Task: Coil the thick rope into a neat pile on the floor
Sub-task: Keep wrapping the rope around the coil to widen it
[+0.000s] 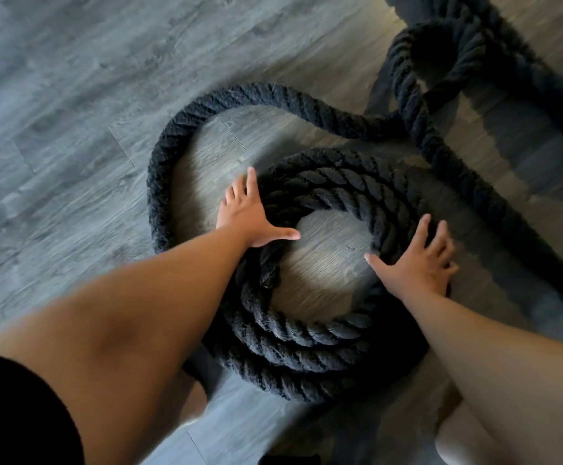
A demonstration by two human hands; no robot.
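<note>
A few turns of rope (pixel 307 333) lay coiled, much trailed loose beyond; left hand (pixel 250 218) and right hand (pixel 419 261) pressed flat on it

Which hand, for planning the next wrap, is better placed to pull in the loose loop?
Left, likely: left hand lies on the coil beside the loose loop; right hand presses the opposite side.

Grey wood-look plank floor (pixel 72 95), board seams (pixel 121 147) showing left of centre. Cooler grey far left; warm light patch (pixel 323 263) mid-scene, dark shadows (pixel 522 162) far right.
</note>
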